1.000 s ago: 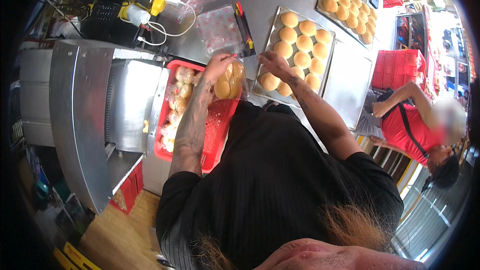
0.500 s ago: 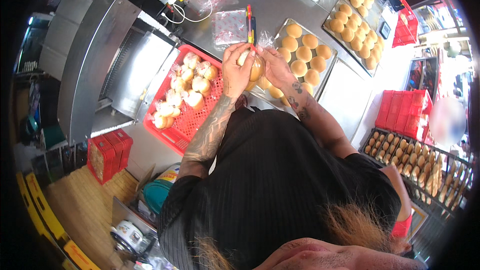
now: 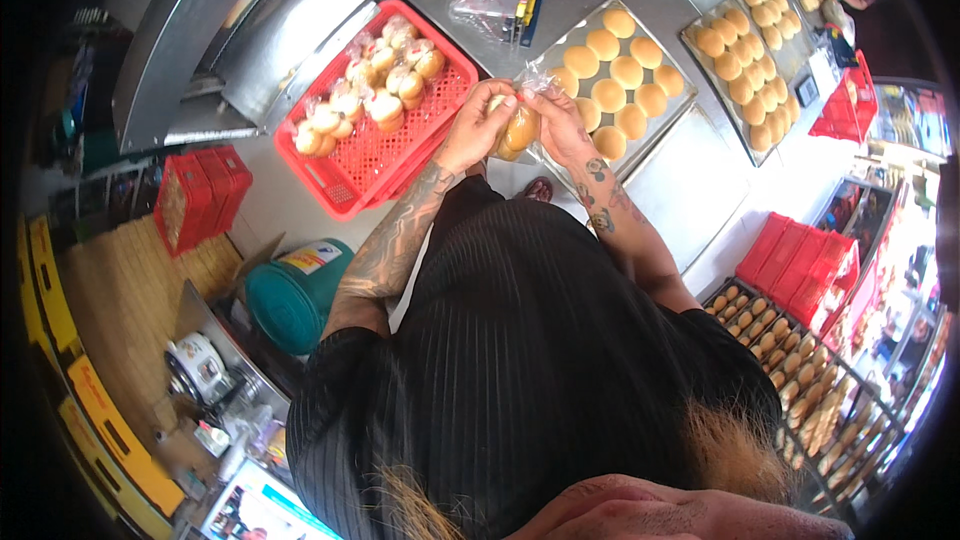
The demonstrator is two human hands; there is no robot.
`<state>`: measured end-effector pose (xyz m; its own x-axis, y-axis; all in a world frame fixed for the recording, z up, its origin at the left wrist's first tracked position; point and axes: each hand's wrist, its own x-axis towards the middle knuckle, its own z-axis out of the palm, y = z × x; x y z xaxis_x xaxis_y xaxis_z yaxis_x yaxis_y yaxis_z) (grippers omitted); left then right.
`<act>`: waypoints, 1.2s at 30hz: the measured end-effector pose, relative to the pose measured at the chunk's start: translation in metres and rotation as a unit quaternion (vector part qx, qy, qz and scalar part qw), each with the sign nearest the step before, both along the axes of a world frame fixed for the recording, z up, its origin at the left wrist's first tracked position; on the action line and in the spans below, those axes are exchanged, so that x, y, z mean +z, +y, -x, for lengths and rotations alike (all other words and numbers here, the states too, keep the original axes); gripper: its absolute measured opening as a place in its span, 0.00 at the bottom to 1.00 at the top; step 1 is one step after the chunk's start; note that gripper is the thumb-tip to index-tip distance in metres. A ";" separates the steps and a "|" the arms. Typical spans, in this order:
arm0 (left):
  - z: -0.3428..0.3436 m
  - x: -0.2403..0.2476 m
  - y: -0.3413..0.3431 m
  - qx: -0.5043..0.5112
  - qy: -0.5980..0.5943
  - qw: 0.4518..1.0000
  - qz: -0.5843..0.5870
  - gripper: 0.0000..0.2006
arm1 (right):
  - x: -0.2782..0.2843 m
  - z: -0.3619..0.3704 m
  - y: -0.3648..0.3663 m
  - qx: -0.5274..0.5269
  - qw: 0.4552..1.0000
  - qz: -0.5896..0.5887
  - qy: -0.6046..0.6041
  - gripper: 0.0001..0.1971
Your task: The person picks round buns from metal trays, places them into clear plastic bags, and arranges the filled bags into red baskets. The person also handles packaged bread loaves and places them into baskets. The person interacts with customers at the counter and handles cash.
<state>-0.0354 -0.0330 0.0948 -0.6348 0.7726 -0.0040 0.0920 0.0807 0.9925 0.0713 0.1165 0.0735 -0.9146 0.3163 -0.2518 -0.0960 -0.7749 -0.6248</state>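
In the upper middle of the frame, in the head view, the left hand and right hand meet over a clear bag of buns, each pinching plastic near its top, fingertips almost together. A second ago the right hand was apart, over the metal tray, and the left alone held the bag; half a second ago both were already on it. That suggests the work is now on the bag's neck, with filling apparently done; whether the neck is sealed cannot be told. The bag hangs between the red basket at upper left, with bagged buns in it, and the tray of loose buns at upper right.
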 end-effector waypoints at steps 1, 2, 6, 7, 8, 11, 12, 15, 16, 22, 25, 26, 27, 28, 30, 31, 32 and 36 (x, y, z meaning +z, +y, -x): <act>0.001 0.002 -0.011 0.006 0.065 0.998 0.015 0.29 | -0.001 0.004 -0.003 0.005 1.000 0.000 -0.023 0.09; 0.002 0.005 -0.021 0.006 0.136 0.990 0.038 0.34 | -0.001 0.010 -0.006 0.021 1.000 -0.013 -0.007 0.09; 0.026 0.012 -0.060 -0.077 0.243 0.956 0.146 0.50 | -0.001 0.041 -0.024 0.131 0.979 -0.154 -0.041 0.10; 0.032 0.010 -0.070 -0.057 0.229 0.952 0.193 0.50 | 0.000 0.049 -0.032 0.172 0.956 -0.232 -0.051 0.11; 0.040 0.007 -0.085 -0.036 0.206 0.956 0.208 0.49 | 0.000 0.057 -0.040 0.208 0.926 -0.309 -0.057 0.12; 0.059 -0.021 -0.132 0.078 0.128 0.960 0.236 0.40 | 0.001 0.085 -0.054 0.259 0.902 -0.341 -0.057 0.14; 0.068 -0.034 -0.155 0.108 0.080 0.970 0.202 0.35 | 0.001 0.092 -0.054 0.265 0.898 -0.348 -0.047 0.15; 0.087 -0.091 -0.222 0.309 -0.053 0.929 0.198 0.23 | -0.005 0.105 -0.044 0.276 0.835 -0.459 -0.129 0.18; 0.095 -0.114 -0.241 0.378 -0.081 0.904 0.184 0.24 | -0.009 0.107 -0.040 0.275 0.808 -0.498 -0.154 0.19; 0.150 -0.259 -0.252 0.556 -0.207 0.802 0.071 0.35 | -0.040 0.107 -0.035 0.286 0.818 -0.439 -0.239 0.20; 0.175 -0.301 -0.225 0.521 -0.283 0.805 -0.010 0.34 | -0.050 0.118 -0.035 0.251 0.809 -0.455 -0.276 0.18; 0.178 -0.308 -0.217 0.510 -0.259 0.819 -0.040 0.33 | -0.053 0.125 -0.032 0.233 0.798 -0.468 -0.299 0.17; 0.179 -0.309 -0.214 0.502 -0.253 0.825 -0.055 0.33 | -0.056 0.133 -0.028 0.199 0.795 -0.502 -0.278 0.17; 0.177 -0.306 -0.211 0.504 -0.253 0.824 -0.054 0.33 | -0.061 0.144 -0.025 0.169 0.788 -0.527 -0.270 0.16; 0.168 -0.288 -0.209 0.511 -0.198 0.836 -0.037 0.33 | -0.074 0.171 -0.015 0.106 0.761 -0.589 -0.251 0.15; 0.162 -0.275 -0.205 0.522 -0.185 0.833 -0.011 0.34 | -0.083 0.184 -0.010 0.072 0.739 -0.624 -0.244 0.15; 0.160 -0.259 -0.205 0.513 -0.022 0.830 0.215 0.35 | -0.093 0.196 -0.004 0.040 0.717 -0.654 -0.238 0.15; 0.145 -0.187 -0.157 0.490 0.240 0.809 0.219 0.33 | -0.136 0.237 0.024 0.024 0.619 -0.753 -0.223 0.20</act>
